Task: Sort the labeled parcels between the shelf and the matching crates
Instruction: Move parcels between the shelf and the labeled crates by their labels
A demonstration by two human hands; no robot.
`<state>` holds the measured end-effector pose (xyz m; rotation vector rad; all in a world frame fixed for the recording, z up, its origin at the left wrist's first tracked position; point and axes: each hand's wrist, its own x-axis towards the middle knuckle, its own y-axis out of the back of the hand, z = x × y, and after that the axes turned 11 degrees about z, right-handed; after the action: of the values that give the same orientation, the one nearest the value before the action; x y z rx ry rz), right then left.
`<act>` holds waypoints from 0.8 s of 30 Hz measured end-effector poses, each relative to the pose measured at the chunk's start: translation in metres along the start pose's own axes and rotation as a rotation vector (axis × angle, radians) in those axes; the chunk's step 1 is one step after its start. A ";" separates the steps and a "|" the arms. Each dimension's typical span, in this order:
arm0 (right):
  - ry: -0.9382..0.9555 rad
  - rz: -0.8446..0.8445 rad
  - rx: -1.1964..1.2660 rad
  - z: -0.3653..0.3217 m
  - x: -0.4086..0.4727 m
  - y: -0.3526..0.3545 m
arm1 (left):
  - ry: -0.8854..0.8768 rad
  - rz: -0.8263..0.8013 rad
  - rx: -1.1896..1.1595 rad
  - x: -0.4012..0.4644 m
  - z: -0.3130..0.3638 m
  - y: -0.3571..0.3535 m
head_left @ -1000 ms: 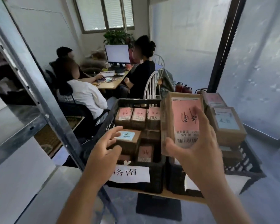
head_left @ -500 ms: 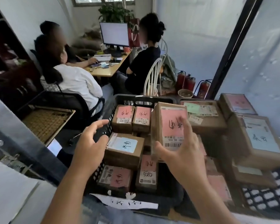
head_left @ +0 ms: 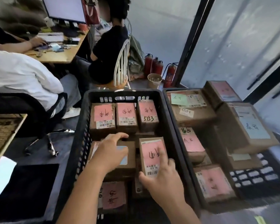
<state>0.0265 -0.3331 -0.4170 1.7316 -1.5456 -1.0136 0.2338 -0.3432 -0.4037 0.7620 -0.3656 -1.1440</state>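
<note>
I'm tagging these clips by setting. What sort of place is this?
Probably a small parcel-sorting office. Two black crates hold cardboard parcels with handwritten coloured labels and barcodes. Behind them, people sit at a desk with a monitor, and fire extinguishers stand by the wall.

Wooden desk (head_left: 55, 56) at upper left with a monitor (head_left: 65, 8), two seated people working at it, white spindle-back chair (head_left: 122, 62), black office chair (head_left: 21, 107), red fire extinguishers (head_left: 158, 67) by pale frosted panels (head_left: 242, 39) in black frames, grey floor (head_left: 39, 143)
</note>
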 end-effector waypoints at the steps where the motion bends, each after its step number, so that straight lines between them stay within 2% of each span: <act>1: -0.012 -0.034 0.012 0.002 0.004 -0.007 | 0.007 -0.070 0.107 0.002 -0.009 -0.007; 3: -0.053 -0.108 0.052 0.005 0.013 -0.022 | -0.030 -0.110 0.253 0.004 -0.021 -0.014; 6: -0.143 -0.196 0.086 0.007 0.023 -0.039 | -0.041 -0.129 0.241 0.007 -0.027 -0.013; 10: -0.157 -0.267 0.081 0.009 0.036 -0.051 | -0.050 -0.162 0.300 0.007 -0.027 -0.015; 16: -0.093 -0.331 0.107 0.009 0.047 -0.051 | -0.061 -0.114 0.305 0.002 -0.030 -0.022; 20: -0.056 -0.303 0.089 0.009 0.048 -0.044 | -0.053 -0.097 0.270 -0.003 -0.030 -0.020; 24: 0.129 -0.224 0.058 -0.007 0.046 -0.016 | -0.047 -0.028 0.214 -0.009 -0.017 -0.006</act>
<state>0.0418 -0.3763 -0.4336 2.0042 -1.3345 -0.9505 0.2370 -0.3299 -0.4185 0.9301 -0.5241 -1.1626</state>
